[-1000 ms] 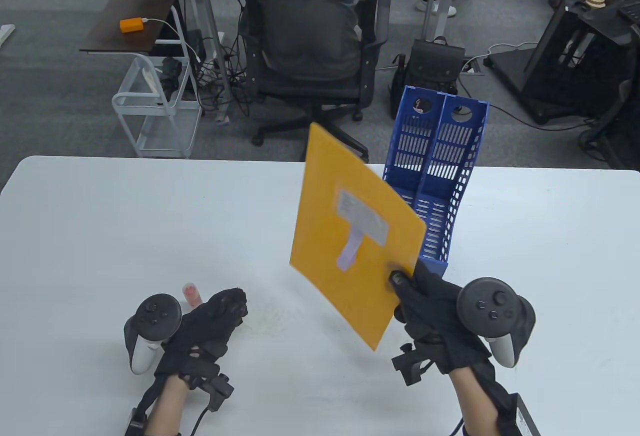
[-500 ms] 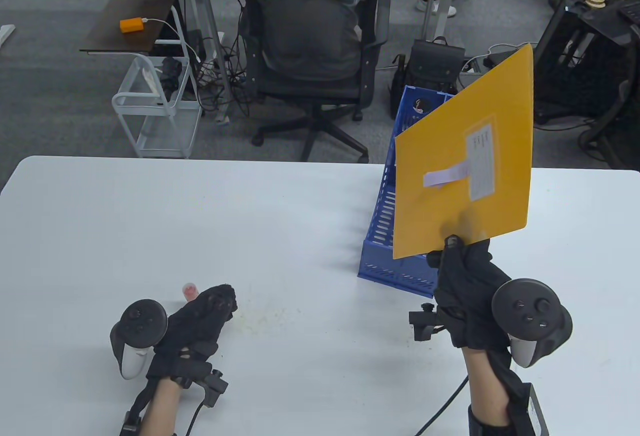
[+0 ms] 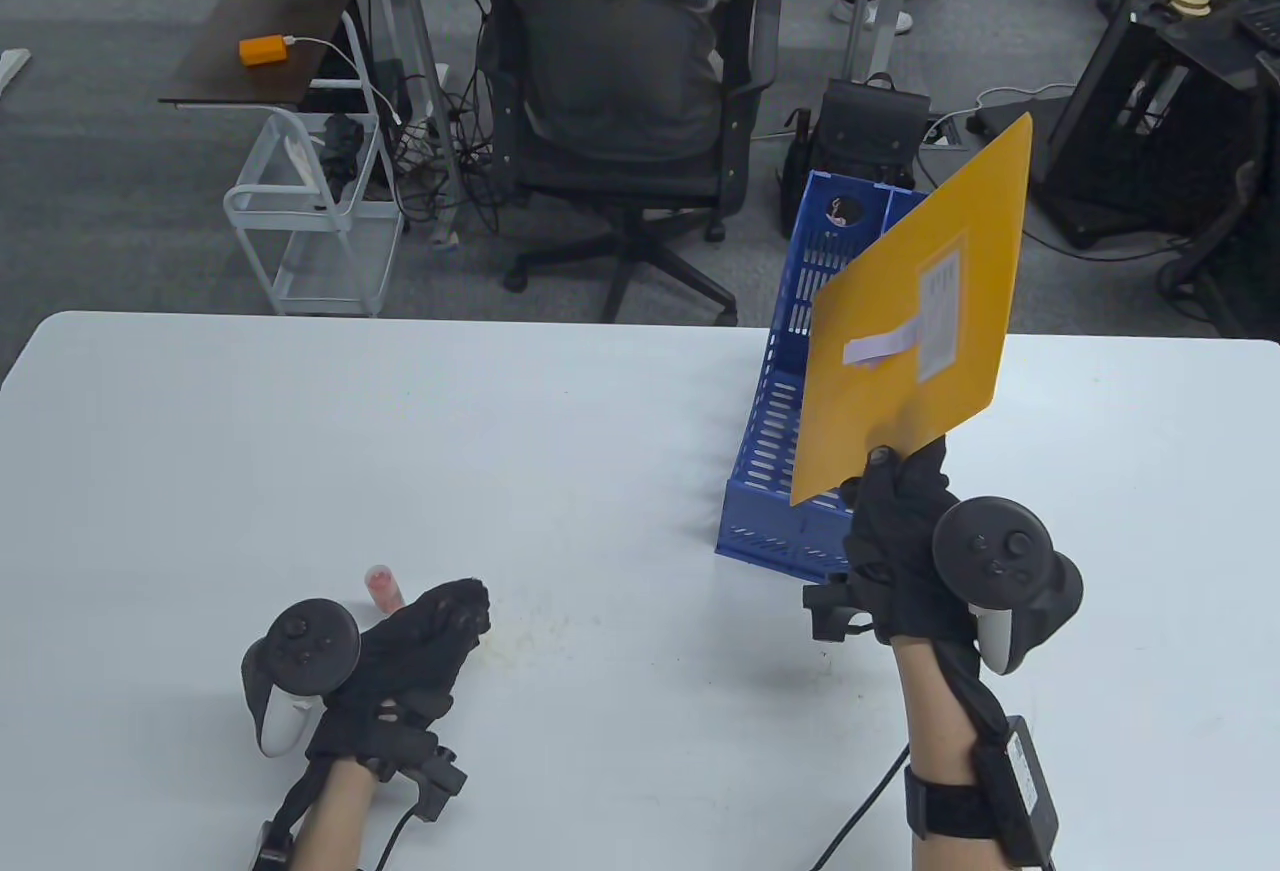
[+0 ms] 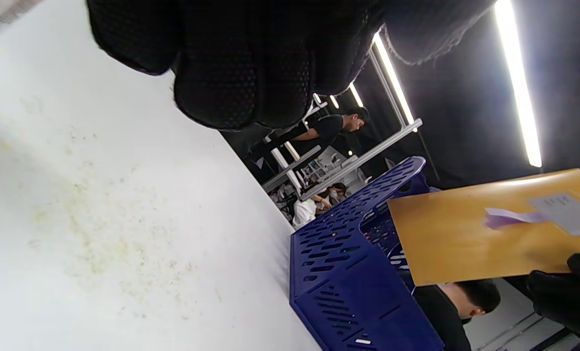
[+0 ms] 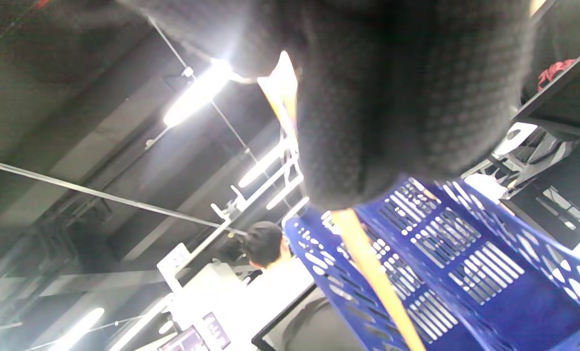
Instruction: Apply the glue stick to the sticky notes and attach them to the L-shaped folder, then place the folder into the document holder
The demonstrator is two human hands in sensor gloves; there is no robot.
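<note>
Table (image 3: 300, 431) cam shows glue stick (image 3: 383, 588); wrist cams don't.

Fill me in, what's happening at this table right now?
The right hand pinches an orange folder by its lower edge, holding it up over the blue document holder. A sticky note is already on the folder, which is not yet inside. The left hand rests on the table beside the glue stick.
</note>
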